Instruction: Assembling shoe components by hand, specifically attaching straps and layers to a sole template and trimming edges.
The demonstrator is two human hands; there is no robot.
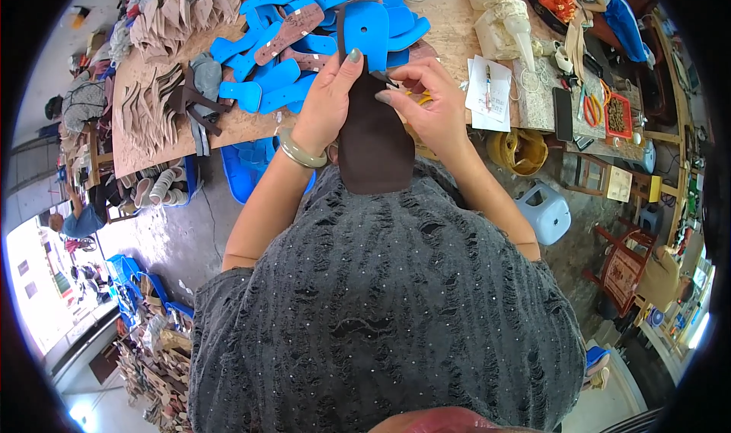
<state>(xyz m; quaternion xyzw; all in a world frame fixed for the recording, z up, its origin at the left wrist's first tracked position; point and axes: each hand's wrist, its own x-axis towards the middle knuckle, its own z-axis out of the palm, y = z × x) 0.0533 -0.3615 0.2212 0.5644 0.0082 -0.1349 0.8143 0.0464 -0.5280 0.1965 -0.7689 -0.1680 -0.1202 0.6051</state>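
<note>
In front of my chest I hold a long insole, its blue heel end (367, 33) pointing away and its dark brown covering (375, 148) reaching down to my shirt. My left hand (327, 98), with a pale bangle on its wrist, grips the insole's narrow middle, thumb on top. On the other side my right hand (435, 102) is closed in a pinch at the edge of the dark covering, thumb and forefinger on it. Just beyond both hands lies a heap of blue insoles (278, 75), a few of them with brown patterned faces (291, 33).
Stacked beige cut pieces (148, 117) line the table's left side. To the right are white papers with a pen (489, 94), a shoe last (518, 33), a black phone (563, 113), orange-handled scissors (592, 109) and a red basket (618, 117). Below stand a yellow bucket (518, 151) and a blue stool (544, 212).
</note>
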